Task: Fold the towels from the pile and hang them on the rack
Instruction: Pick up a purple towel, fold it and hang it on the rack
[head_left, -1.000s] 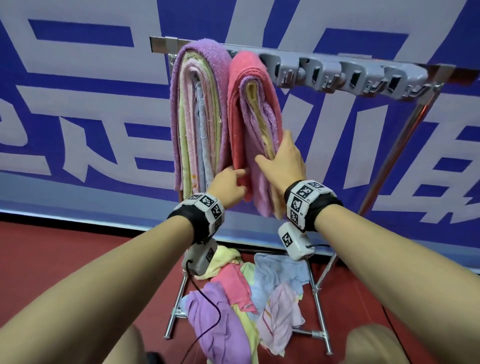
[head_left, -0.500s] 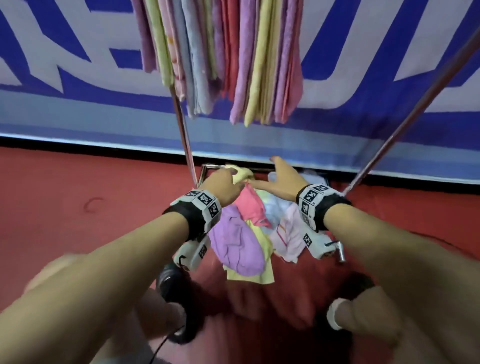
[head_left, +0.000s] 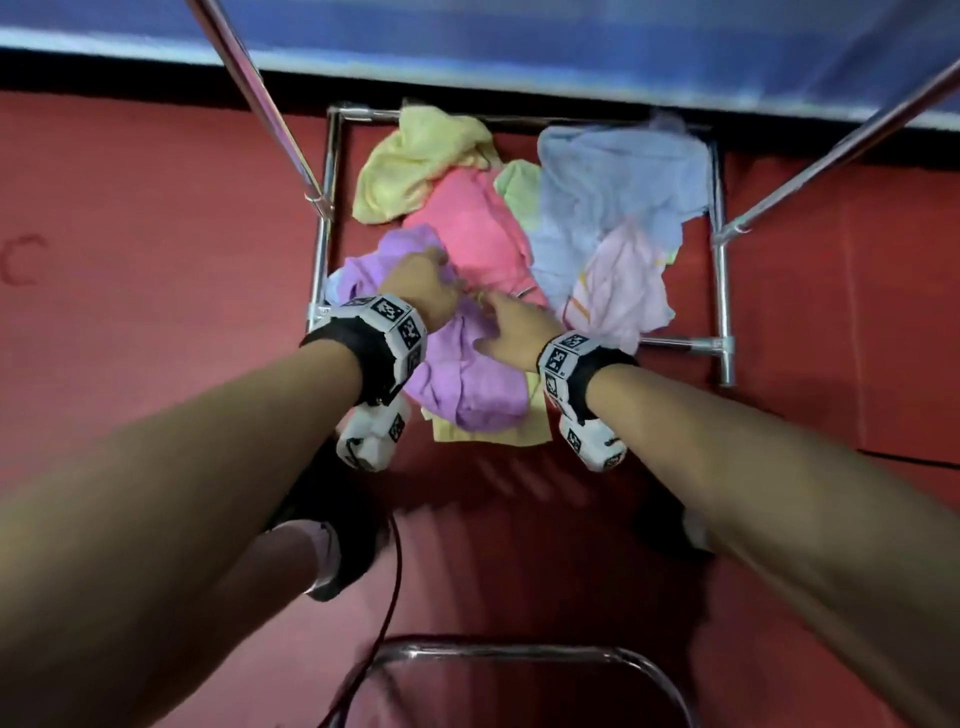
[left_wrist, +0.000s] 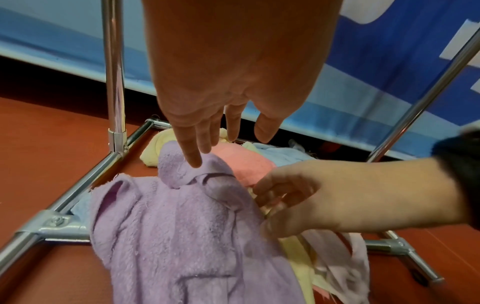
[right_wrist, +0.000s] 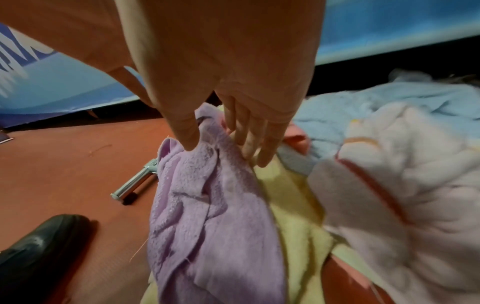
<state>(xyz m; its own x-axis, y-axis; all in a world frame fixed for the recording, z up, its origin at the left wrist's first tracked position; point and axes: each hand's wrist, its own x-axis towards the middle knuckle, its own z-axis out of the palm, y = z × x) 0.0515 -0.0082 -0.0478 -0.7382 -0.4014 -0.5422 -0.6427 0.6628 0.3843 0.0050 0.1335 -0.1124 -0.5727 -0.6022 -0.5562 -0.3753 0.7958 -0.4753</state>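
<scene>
Red floor (head_left: 156, 218) beneath a blue banner (head_left: 519, 31); chrome rack base (head_left: 719, 291) framing a pile of crumpled terry towels (head_left: 597, 208). Left hand (left_wrist: 233, 82), fingers (left_wrist: 193, 156) straight, touching the purple towel (head_left: 467, 384); right hand (right_wrist: 221, 72), fingers (right_wrist: 259, 144) loosely extended, thumb pressing the same towel's raised fold.

Both bare forearms reach forward and down, each wrist wrapped in a marker band. The left hand (head_left: 423, 291) hangs with fingers (left_wrist: 193, 158) pointing down, nearly straight and slightly spread. The right hand (head_left: 514, 330) reaches leftward, fingers (right_wrist: 262, 148) extended, thumb apart.
</scene>
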